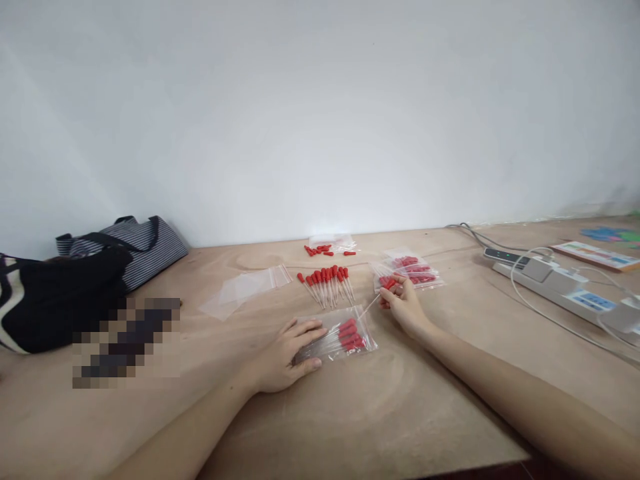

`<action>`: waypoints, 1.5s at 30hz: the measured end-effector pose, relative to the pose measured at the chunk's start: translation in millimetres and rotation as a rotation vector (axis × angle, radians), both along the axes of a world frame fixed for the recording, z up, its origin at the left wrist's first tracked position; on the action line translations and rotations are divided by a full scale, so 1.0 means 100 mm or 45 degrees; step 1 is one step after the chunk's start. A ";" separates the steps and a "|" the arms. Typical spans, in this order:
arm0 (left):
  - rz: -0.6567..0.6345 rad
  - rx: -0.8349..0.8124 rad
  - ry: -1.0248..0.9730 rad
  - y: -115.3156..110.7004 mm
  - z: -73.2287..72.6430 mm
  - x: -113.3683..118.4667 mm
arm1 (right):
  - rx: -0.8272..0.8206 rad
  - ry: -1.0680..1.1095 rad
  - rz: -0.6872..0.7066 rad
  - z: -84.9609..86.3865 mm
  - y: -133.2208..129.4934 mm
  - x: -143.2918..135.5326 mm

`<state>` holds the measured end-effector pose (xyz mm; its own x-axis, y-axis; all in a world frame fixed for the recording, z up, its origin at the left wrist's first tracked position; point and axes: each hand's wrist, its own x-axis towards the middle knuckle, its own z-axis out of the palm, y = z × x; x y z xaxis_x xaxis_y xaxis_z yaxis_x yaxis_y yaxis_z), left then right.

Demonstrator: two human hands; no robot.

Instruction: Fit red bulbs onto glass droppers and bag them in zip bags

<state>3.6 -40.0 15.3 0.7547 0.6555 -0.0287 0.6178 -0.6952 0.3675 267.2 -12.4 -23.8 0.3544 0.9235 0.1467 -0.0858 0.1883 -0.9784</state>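
Observation:
My left hand (287, 353) lies with its fingers spread over the left end of a clear zip-lock bag (369, 339). Inside that bag are several droppers with red rubber bulbs (350, 335), bulbs toward the bag's right end. Between the fingertips of my right hand (403, 307) is a single dropper (389, 284), gripped near its red bulb, its thin stem slanting down left to the bag's upper right corner. Whether the tip is inside the bag I cannot tell. Just beyond, a row of loose droppers (326, 277) lies fanned out, bulbs away from me.
Filled bags (419, 272) lie behind my right hand. Flat, unfilled bags (247, 290) are at left; loose red bulbs (315, 251) and clear stems (336, 242) are near the wall. A power strip (560, 293) with cables stands right, a striped bag (135, 250) and black bag (60, 300) left.

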 end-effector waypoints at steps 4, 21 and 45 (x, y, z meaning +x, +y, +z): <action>0.004 0.000 -0.006 -0.01 0.02 0.01 | 0.016 0.138 -0.014 -0.01 -0.04 -0.13; 0.028 0.019 -0.013 -0.03 0.03 0.02 | -0.216 -0.062 0.391 0.08 -0.19 -0.29; 0.080 -0.099 0.048 -0.04 0.02 0.01 | -0.104 -0.222 0.853 0.05 -0.20 -0.35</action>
